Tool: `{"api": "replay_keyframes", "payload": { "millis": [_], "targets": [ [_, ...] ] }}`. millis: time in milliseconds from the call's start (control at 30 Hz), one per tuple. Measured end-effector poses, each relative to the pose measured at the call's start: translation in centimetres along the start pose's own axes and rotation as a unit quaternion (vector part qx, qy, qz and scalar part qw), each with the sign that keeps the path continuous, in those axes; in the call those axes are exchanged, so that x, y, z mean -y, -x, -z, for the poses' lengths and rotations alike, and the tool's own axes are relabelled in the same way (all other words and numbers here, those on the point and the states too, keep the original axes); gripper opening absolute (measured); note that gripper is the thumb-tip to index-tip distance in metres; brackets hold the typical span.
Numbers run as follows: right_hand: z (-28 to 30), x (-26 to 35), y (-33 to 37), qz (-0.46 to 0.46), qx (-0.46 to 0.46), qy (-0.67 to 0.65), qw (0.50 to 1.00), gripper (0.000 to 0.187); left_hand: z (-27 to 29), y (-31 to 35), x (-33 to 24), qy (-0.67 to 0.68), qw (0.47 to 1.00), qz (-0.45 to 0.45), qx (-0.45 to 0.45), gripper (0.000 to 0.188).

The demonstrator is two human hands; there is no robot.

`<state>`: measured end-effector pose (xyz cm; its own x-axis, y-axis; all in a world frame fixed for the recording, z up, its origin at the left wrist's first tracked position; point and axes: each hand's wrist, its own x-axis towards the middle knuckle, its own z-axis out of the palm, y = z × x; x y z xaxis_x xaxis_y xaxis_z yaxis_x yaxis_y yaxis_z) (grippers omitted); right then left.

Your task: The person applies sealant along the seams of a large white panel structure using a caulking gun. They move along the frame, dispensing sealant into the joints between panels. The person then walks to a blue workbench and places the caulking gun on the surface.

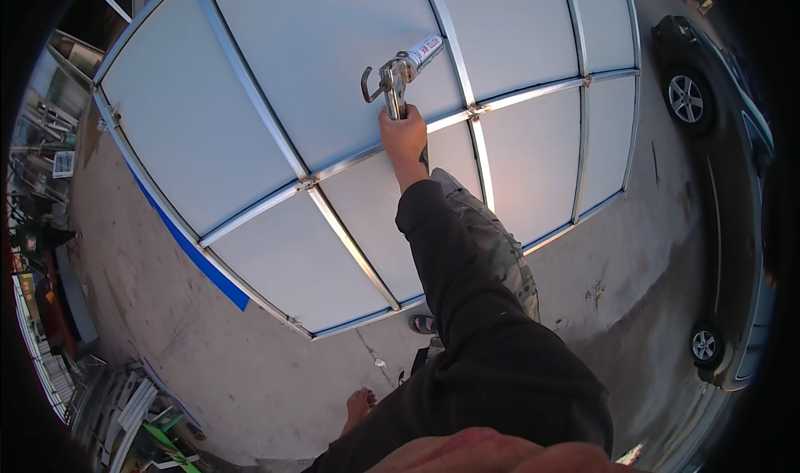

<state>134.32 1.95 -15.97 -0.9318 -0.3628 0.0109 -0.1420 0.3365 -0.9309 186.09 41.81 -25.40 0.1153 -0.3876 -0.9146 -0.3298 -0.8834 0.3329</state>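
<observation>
above the white panels [325, 40] of a silver frame [350, 163], holding a gun [392, 81] in the right hand [406, 140], with fingers closed firmly round its handle. pointing its tube [429, 48], pale-labelled, toward the upper right, with the far end close beside a long bar [441, 15]; impossible to tell touching from hovering. showing a bent metal hook [367, 84] at the gun's left. reaching forward from the lower right in a dark sleeve [492, 306], almost straight.

low down, near the bottom edge, seemingly letting the left hand [358, 408] hang over the concrete [250, 365], well apart from the frame; too small to tell loose fingers from clenched ones. bending a leg in camouflage trousers [504, 265] just right of the arm. wearing a dark sandal [422, 324], just beside the frame's near edge.

along the frame's left side, showing a blue strip [192, 256]. farther off, on the right, parked: a dark car [712, 198] with silver wheels [686, 99]. at lower left, heaped together: metal strips [133, 415], with more clutter [50, 181] up the rim.
</observation>
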Motion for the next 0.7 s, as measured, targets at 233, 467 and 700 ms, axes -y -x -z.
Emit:
{"api": "replay_keyframes", "payload": {
  "millis": [233, 467, 700],
  "targets": [
    [1.9, -3.9, 3.7, -0.021, -0.028, 0.043, 0.998, 0.037, 0.9, -0.4, 1.4, -0.025, 0.999, -0.027, 0.016, 0.035],
    [3.5, -5.6, 5.6, -0.056, -0.009, 0.045, 0.997, 0.036, 0.1, 0.6, 1.1, -0.019, 1.0, -0.005, 0.002, 0.034],
    [3.8, -6.5, 6.6, -0.079, -0.023, 0.069, 0.994, 0.034, -0.5, 1.4, 0.5, -0.04, 0.999, -0.016, 0.003, 0.032]
  ]
}}
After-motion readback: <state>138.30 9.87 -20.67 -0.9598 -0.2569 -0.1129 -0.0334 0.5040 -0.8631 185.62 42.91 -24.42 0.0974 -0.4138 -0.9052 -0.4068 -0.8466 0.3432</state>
